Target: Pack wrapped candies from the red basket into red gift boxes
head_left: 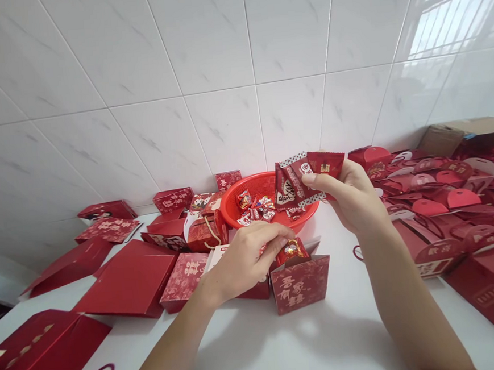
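Note:
Near the middle of the white table stands a small red box (302,286) with pale lettering, its top open. My left hand (252,256) is at the opening, its fingers closed against a red and gold wrapped candy (292,250) at the top of the box. Above and to the right, my right hand (350,194) pinches several dark red and patterned candy packets (300,179), fanned out. These packets hang over the right part of a red plastic basket (226,201), which holds more wrapped candies (255,214).
Red boxes (128,280) and bags cover the left of the table. Many red handled boxes (433,216) crowd the right, with a cardboard carton (444,138) behind them. A tiled wall (224,118) closes off the back.

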The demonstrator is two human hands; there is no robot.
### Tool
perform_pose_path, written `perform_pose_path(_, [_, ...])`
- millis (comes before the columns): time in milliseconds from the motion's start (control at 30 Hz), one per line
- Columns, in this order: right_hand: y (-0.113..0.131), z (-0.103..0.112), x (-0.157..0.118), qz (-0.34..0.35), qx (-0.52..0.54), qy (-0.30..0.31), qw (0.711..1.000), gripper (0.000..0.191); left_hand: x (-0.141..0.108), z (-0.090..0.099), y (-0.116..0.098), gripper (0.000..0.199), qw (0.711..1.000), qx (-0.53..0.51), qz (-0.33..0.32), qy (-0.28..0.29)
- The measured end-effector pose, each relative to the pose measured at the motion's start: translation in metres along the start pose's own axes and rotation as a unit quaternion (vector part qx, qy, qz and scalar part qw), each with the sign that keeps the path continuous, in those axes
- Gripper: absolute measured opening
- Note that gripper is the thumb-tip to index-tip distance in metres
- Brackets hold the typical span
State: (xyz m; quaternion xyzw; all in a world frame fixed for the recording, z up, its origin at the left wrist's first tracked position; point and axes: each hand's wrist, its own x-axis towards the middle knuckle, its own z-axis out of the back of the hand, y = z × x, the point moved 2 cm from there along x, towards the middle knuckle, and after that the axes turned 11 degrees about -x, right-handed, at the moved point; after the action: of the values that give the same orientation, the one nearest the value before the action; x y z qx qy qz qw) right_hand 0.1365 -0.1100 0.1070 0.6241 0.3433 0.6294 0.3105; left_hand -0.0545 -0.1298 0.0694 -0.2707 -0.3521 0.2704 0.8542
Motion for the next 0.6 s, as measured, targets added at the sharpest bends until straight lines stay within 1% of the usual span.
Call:
perform_pose_path(133, [0.0000,0.0003,-0.0007,-0.002,-0.003,-0.001,1.000,0.010,-0.0004,-0.0002,-0.0007,0.019,1.000,0.008,-0.007,-0.005])
perform_pose_path(200, [0.0007,0.0004,-0.0010,-0.001,-0.007,0.000,1.000,0.009,-0.0001,-0.0008,-0.0013,0.019,1.000,0.013,-0.022,-0.008])
perform_pose_path(300, [0.0019,0.0005,-0.0012,0.000,-0.020,0.002,1.000,0.010,0.0011,-0.0018,-0.0015,0.017,0.994,0.056,-0.087,-0.034])
perform_pose_path(367, [0.0023,0.0008,-0.0011,0.000,-0.033,0.001,0.999,0.011,0.0019,-0.0027,-0.0009,0.016,0.982,0.104,-0.144,-0.055])
perform_pose_path(433, [0.0023,0.0011,-0.0012,0.000,-0.039,0.000,0.999,0.011,0.0027,-0.0041,0.0002,0.015,0.969,0.145,-0.192,-0.062])
perform_pose_path(500, [0.0022,0.0013,-0.0013,0.002,-0.040,0.001,0.999,0.010,0.0035,-0.0057,0.0019,0.014,0.959,0.173,-0.216,-0.061])
perform_pose_path(600, [0.0023,0.0015,-0.0015,0.003,-0.053,0.001,0.999,0.011,0.0048,-0.0082,0.0052,0.016,0.952,0.204,-0.222,-0.057])
